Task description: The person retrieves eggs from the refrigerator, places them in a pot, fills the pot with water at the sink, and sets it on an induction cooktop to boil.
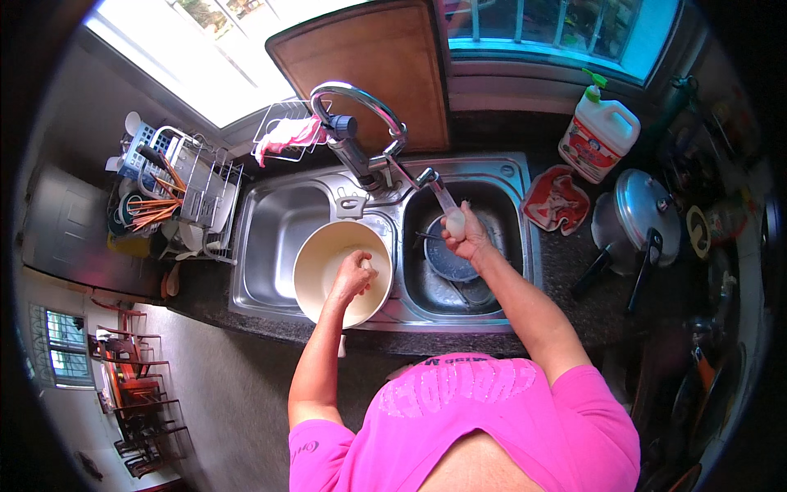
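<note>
My right hand [472, 238] is under the tap spout [435, 181] over the right sink basin, its fingers around a white egg-shaped thing [455, 225]. A clear stream of water seems to fall onto it. Below lies a dark round pan [444, 261] in the basin [504, 289]. My left hand [355, 275] is over the mouth of a deep cream-coloured pot [310, 277], curled around a small pale thing [367, 264] mostly hidden by the fingers. The pot stands across the divider and the front rim of the steel double sink [265, 246].
Left of the sink stands a wire dish rack [212, 203] with chopsticks and dishes. A pink cloth [289, 138] hangs on a wire shelf behind the tap. On the right are a red cloth [556, 200], a pump-top jug [599, 135] and a pressure cooker [636, 221]. A large board [369, 74] leans behind.
</note>
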Demonstrator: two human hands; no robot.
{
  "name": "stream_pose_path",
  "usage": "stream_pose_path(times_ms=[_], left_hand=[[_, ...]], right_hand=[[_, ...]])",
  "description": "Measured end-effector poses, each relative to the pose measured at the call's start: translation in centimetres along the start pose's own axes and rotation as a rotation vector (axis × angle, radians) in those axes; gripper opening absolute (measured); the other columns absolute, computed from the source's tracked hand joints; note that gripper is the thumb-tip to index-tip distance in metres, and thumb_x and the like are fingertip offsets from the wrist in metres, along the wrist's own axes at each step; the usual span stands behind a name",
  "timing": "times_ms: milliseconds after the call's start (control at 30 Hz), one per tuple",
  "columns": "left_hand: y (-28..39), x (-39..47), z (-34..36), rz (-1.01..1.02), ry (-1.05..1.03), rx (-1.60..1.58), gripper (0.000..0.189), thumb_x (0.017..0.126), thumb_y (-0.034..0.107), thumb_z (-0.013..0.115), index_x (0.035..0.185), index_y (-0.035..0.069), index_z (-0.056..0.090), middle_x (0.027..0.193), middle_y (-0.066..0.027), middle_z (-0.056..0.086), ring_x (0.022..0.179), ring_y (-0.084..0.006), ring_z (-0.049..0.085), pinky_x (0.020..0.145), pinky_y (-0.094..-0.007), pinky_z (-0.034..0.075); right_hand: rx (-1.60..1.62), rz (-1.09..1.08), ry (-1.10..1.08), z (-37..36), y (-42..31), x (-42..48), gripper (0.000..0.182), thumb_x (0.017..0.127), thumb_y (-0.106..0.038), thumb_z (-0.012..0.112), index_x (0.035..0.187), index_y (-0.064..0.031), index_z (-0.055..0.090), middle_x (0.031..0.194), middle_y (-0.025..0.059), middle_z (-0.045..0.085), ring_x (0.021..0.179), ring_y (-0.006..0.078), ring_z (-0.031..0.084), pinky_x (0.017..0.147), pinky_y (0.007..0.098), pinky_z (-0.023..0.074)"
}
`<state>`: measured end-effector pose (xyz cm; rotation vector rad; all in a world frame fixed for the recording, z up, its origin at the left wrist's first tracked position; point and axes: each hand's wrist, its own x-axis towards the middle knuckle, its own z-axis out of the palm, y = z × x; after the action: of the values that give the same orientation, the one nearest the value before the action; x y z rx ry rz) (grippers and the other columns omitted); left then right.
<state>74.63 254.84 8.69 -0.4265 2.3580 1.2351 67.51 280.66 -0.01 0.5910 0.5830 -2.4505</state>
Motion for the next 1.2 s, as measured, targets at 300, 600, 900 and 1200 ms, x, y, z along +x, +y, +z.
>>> stream_pose_path(times_ms=[300,600,900,1200], left_hand=[[-2.0,2.5,1.8,0.213,0.168,0.423,0.038,0.071,0.012,0.056,0.109,0.004,0.057,0.104,-0.0221,0.058,0.101,-0.0364,0.053,0.086,-0.0418,0.042],[-2.7,2.5,2.7,0.167,0.170,0.500,0.031,0.078,0.016,0.047,0.105,0.005,0.056,0.106,-0.0221,0.056,0.098,-0.0378,0.053,0.084,-0.0439,0.042],[-3.2,3.1,3.3,0.207,0.190,0.546,0.029,0.080,0.017,0.046,0.105,0.005,0.056,0.103,-0.0270,0.050,0.096,-0.0424,0.051,0.082,-0.0461,0.042],[-3.1,3.1,3.5,0.205,0.189,0.532,0.026,0.081,0.016,0.045,0.102,0.006,0.056,0.103,-0.0284,0.049,0.095,-0.0440,0.050,0.082,-0.0466,0.042]], right_hand=[[0.062,-0.026,-0.054,-2.0,0.3,1.5,0.028,0.079,-0.032,0.060,0.094,-0.0096,0.053,0.075,0.0094,0.055,0.062,0.0207,0.055,0.041,0.0209,0.0390],[0.206,-0.090,0.078,0.6,0.3,-0.4,0.024,0.085,-0.033,0.053,0.098,-0.0128,0.053,0.084,0.0084,0.055,0.061,0.0222,0.055,0.044,0.0264,0.0440],[0.075,-0.109,-0.058,-0.9,0.2,0.6,0.019,0.083,-0.028,0.054,0.091,-0.0112,0.054,0.075,0.0092,0.056,0.058,0.0196,0.056,0.042,0.0239,0.0461],[0.189,-0.003,0.042,0.7,-0.2,-0.2,0.033,0.079,-0.039,0.056,0.087,-0.0071,0.052,0.071,0.0104,0.056,0.053,0.0194,0.055,0.042,0.0226,0.0458]])
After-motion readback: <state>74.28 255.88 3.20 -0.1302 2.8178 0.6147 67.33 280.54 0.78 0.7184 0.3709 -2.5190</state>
